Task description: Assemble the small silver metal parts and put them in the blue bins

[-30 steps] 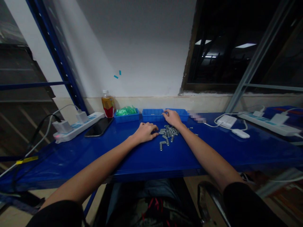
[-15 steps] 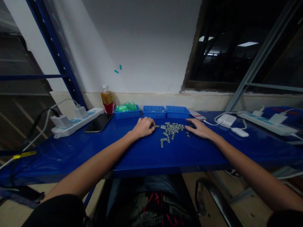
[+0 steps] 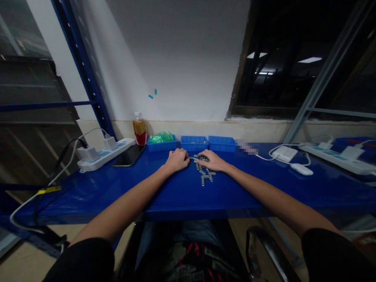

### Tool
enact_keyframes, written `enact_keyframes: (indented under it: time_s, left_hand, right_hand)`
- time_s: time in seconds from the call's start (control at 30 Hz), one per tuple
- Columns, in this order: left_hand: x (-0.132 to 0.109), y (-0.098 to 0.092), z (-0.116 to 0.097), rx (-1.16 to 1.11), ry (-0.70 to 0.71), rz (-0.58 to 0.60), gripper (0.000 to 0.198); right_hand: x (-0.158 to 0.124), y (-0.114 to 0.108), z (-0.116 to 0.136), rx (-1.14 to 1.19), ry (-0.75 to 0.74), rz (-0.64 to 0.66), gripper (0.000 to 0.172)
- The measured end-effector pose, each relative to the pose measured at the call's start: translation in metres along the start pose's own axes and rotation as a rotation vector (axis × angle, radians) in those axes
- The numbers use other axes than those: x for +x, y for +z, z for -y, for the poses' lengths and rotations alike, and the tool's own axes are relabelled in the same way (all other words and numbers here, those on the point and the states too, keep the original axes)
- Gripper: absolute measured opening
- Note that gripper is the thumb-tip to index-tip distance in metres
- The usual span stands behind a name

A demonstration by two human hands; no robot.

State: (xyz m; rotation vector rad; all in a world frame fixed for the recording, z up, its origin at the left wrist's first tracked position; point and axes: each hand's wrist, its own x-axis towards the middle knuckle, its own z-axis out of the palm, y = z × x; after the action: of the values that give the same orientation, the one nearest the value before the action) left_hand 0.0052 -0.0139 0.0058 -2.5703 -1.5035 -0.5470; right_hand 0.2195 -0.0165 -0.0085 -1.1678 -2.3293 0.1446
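Note:
Small grey metal cylinders (image 3: 205,179) lie in a loose heap on the blue table, several of them strung out towards me. My left hand (image 3: 177,159) rests at the left edge of the heap. Its fingers are curled inward, and a metal piece shows at the fingertips; what lies inside the fingers is hidden. From the right, my right hand (image 3: 214,161) reaches over the heap, thumb and fingers apart. Part of the heap shows between them, and the hand covers the rest.
Behind the heap stand a blue bin with green plastic (image 3: 162,138), a middle bin (image 3: 194,148) with small parts and a right bin (image 3: 221,149). A bottle (image 3: 140,129), phone (image 3: 129,155) and power strip (image 3: 107,156) are left. Chargers (image 3: 284,154) and cables lie right.
My right hand has moved left from beside the heap to over it, and the pieces at the heap's right have shifted left. My left hand stays nearly in place. The view has shifted slightly.

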Motion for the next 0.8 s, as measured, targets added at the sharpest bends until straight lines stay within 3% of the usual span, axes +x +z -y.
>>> enact_keyframes:
  time_s: [0.23,0.37,0.5,0.63,0.8]
  left_hand:
    - [0.005,-0.002,0.017,-0.050,-0.074,-0.070,0.026]
    - [0.010,0.003,0.015,-0.153,-0.002,-0.096,0.029]
    - [0.011,0.004,0.002,-0.208,0.109,-0.118,0.034]
    - [0.010,0.002,-0.005,-0.232,0.161,-0.115,0.038]
    - [0.005,0.000,0.000,-0.285,0.219,-0.154,0.031]
  right_hand:
    - [0.020,0.005,-0.002,0.019,-0.101,0.000,0.014]
    - [0.012,0.004,0.003,0.022,-0.083,-0.085,0.022]
    - [0.006,-0.001,0.017,-0.123,-0.125,-0.192,0.028]
    - [0.007,-0.003,0.029,-0.225,-0.157,-0.182,0.014]
    - [0.008,-0.002,0.029,-0.250,-0.138,-0.168,0.022]
